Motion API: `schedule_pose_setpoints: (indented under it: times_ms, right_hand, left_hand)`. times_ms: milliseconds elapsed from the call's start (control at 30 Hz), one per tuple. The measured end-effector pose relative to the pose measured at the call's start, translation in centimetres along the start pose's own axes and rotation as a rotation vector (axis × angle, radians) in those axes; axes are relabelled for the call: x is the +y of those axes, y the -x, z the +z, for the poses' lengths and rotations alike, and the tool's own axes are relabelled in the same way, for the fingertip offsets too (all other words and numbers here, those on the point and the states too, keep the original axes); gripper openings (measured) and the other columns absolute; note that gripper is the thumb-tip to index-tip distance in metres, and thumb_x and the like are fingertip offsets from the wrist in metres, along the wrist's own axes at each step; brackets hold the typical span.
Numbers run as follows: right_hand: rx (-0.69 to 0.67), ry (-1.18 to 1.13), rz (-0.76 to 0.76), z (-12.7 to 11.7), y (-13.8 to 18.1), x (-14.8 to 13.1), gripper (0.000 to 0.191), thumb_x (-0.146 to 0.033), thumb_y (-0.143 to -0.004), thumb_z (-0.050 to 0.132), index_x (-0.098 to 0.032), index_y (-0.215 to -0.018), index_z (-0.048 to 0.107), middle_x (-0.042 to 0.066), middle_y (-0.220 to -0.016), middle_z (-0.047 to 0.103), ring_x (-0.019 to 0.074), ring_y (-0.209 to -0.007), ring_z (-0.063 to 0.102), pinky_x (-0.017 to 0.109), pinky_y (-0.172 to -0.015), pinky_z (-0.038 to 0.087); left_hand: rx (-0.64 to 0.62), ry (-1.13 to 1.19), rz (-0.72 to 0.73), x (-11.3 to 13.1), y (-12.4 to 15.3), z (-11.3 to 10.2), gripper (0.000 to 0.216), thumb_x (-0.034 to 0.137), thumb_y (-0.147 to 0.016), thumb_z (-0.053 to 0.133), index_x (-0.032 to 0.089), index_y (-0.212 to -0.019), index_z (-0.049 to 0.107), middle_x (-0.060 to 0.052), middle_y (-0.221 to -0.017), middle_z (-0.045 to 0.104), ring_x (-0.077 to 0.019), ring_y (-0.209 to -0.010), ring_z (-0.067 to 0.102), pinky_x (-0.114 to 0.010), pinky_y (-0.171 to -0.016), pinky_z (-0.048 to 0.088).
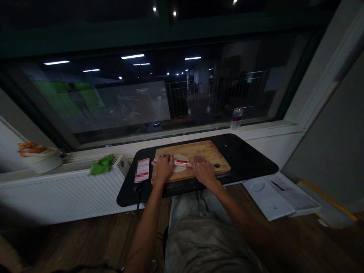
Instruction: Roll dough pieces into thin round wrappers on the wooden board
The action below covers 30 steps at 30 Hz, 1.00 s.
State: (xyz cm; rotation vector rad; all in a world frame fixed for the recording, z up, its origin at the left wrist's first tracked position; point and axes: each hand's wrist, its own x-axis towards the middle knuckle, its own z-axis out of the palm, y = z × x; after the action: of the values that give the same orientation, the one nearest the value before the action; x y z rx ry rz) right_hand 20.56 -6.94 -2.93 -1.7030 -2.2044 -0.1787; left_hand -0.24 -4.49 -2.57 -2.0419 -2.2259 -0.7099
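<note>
A rolling pin (182, 163) with a red and white label lies across a thin round of dough (178, 169). My left hand (164, 165) is closed over its left end, and my right hand (202, 168) grips the right end. Both palms face down, hiding parts of the pin. Under the dough is a wooden cutting board (199, 148) with a dark handle hole at its right end. The board rests on a black table (244, 159).
Left of the board lies a red and white packet (145, 169), partly blurred. A green cloth (102, 165) and a white pot (41, 161) sit over the radiator (82, 195). On the windowsill stands a plastic bottle (236, 117). White boxes (281, 193) lie below the table's right side.
</note>
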Motion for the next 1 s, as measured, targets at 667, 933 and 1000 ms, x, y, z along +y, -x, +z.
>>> schedule_pose_setpoints:
  times_ms: [667,933,1000]
  right_hand:
    - [0.107,-0.122,-0.071,0.0,4.2,-1.4,0.051,-0.029,-0.117,0.029,-0.011,-0.151,0.062,0.017,-0.154,0.066,0.0287,-0.144,0.058,0.041,-0.127,0.037]
    - [0.093,-0.064,-0.065,0.3,1.3,-0.4,0.045,-0.033,-0.119,0.032,-0.015,-0.129,0.072,0.016,-0.133,0.075,0.0281,-0.125,0.065,0.039,-0.114,0.044]
    - [0.089,-0.055,-0.069,0.4,0.4,0.0,0.046,-0.033,-0.119,0.032,-0.015,-0.124,0.074,0.016,-0.130,0.076,0.0277,-0.122,0.066,0.038,-0.112,0.045]
  left_hand:
    - [0.017,0.041,-0.012,0.0,0.0,0.0,0.043,0.039,-0.113,0.041,0.022,-0.112,0.081,-0.013,-0.134,0.077,-0.0335,-0.134,0.058,-0.047,-0.109,0.045]
    - [0.039,0.005,0.008,-0.3,-0.2,0.2,0.046,0.039,-0.113,0.041,0.020,-0.111,0.083,-0.014,-0.132,0.078,-0.0343,-0.127,0.061,-0.048,-0.108,0.045]
    - [0.040,-0.007,0.001,-0.2,-0.2,0.2,0.046,0.039,-0.113,0.041,0.020,-0.111,0.083,-0.015,-0.131,0.078,-0.0347,-0.128,0.061,-0.048,-0.107,0.045]
